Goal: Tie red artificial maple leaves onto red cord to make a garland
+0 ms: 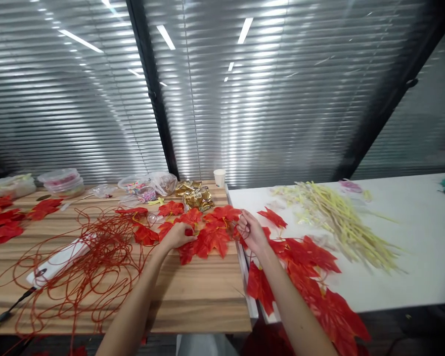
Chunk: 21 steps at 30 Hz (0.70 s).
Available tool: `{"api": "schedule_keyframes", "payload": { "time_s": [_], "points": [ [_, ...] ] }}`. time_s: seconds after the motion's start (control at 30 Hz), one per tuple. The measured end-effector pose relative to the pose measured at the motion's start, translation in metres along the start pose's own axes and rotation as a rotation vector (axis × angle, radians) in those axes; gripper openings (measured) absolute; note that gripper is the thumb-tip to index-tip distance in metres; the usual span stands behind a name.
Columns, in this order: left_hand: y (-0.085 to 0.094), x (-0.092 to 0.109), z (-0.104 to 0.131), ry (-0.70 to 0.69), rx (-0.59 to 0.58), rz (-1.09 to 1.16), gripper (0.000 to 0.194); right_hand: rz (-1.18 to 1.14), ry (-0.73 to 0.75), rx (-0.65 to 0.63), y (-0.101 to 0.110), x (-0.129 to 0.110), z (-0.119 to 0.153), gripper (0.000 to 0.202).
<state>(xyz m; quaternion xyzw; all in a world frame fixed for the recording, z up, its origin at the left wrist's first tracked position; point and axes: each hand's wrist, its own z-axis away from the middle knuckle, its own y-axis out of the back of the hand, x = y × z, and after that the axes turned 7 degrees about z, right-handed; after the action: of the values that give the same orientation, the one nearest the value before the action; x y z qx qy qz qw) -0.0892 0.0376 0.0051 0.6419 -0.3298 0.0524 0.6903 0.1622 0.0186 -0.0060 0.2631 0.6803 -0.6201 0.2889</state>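
The red leaves (pixel 215 240) lie in a bunch at the centre of the frame, at the right end of the wooden tabletop (pixel 203 301), directly between the two hands, with more spreading down the lower right over the white tabletop (pixel 415 217). The left hand (pixel 176 236) has its fingers nearly closed, thumb and forefinger pinching a leaf on the bunch's left side. The right hand (pixel 251 231) has its fingers curled, the thumb and forefinger tips together at the bunch's upper right edge; whether they grip the leaf or a thin stem cannot be told. Tangled red cord (pixel 107 247) covers the left of the frame, partly over a white power strip (pixel 61 261). Behind it are stacked clear tubs (pixel 62 182) with pink contents and clear bags (pixel 163 183), near small multicoloured pieces (pixel 146 194). Gold wrappers (pixel 197 197) sit by a paper cup (pixel 219 178), its inside hidden. Pale yellow strips (pixel 350 227) lie at right.
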Motion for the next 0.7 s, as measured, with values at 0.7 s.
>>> {"api": "schedule_keyframes", "payload": {
  "time_s": [0.7],
  "points": [
    [-0.015,0.04,-0.004,-0.071,0.365,0.793,0.017,0.622,-0.047,-0.125,-0.019,0.021,0.009,0.031]
  ]
}}
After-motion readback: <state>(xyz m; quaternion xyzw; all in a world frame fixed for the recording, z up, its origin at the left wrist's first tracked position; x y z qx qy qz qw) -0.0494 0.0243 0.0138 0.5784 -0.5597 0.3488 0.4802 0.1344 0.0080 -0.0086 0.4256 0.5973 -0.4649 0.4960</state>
